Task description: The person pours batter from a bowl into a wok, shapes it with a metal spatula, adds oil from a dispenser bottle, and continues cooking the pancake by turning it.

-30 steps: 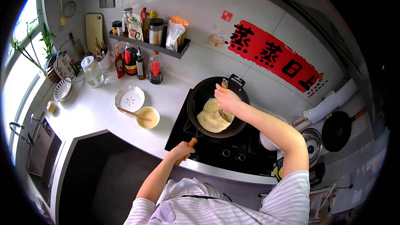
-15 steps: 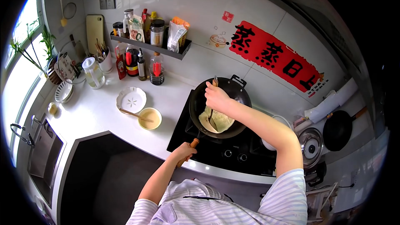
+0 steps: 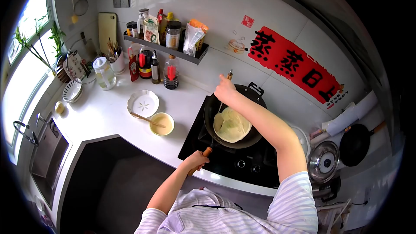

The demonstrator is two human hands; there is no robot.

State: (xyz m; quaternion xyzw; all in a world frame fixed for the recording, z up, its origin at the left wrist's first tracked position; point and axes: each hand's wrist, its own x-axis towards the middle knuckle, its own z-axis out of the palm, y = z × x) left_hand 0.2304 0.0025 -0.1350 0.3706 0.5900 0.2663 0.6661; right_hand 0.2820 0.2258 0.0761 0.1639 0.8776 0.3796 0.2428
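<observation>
A pale, thin pancake (image 3: 238, 125) lies in a black wok (image 3: 249, 140) on the stove. My left hand (image 3: 196, 160) is closed around the wok's wooden handle (image 3: 207, 151) at the front. Over the wok's far left side, my right hand (image 3: 225, 91) grips a spatula (image 3: 229, 75) by its handle, the shaft slanting down to the pancake's left edge. That edge looks folded or bunched up near the blade, which is partly hard to make out. My right forearm covers part of the wok's right side.
Left of the black stove (image 3: 225, 164) stand a bowl of pale batter (image 3: 161, 119) with a wooden utensil (image 3: 141, 116) and a white plate (image 3: 144, 104). Bottles (image 3: 171, 73) line the wall under a loaded shelf (image 3: 173, 52). A lidded steel pot (image 3: 324, 161) sits at the right.
My right hand has shifted the spatula toward the pancake's left edge, and more of the pancake shows spread in the wok. My left hand keeps the handle. The camera view has shifted slightly.
</observation>
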